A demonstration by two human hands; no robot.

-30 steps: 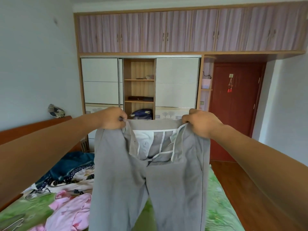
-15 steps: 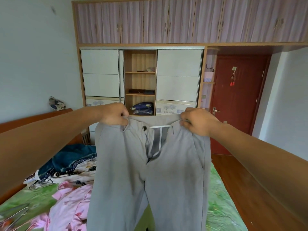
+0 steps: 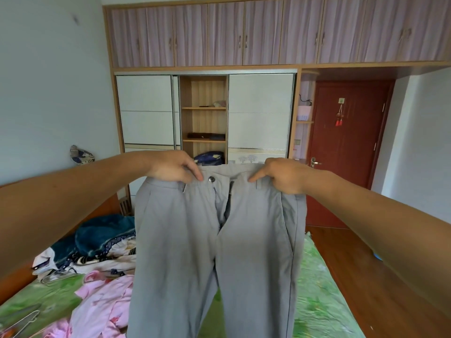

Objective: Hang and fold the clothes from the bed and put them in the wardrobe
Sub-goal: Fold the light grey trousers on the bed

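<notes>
Trousers [image 3: 214, 252] hang above the bed [image 3: 317, 301] in the head view. The left hand [image 3: 170, 167] and the right hand [image 3: 283, 175] each have a closed grip on the waistband. The task seems early: a pink garment [image 3: 105, 306] lies unfolded and the wardrobe [image 3: 203, 123] is far. Compared with before, the fly is now pulled nearly closed.

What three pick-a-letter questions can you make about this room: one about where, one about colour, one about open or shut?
1. Where do the left hand and right hand hold the grey trousers? A waistband B leg ends C pockets
2. What colour is the room door? A white B dark red C blue
3. The wardrobe has a middle bay that is: A open B shut C curtained
Answers: A, both hands grip the top edge; B, its panels are dark red; A, its shelves show.
</notes>
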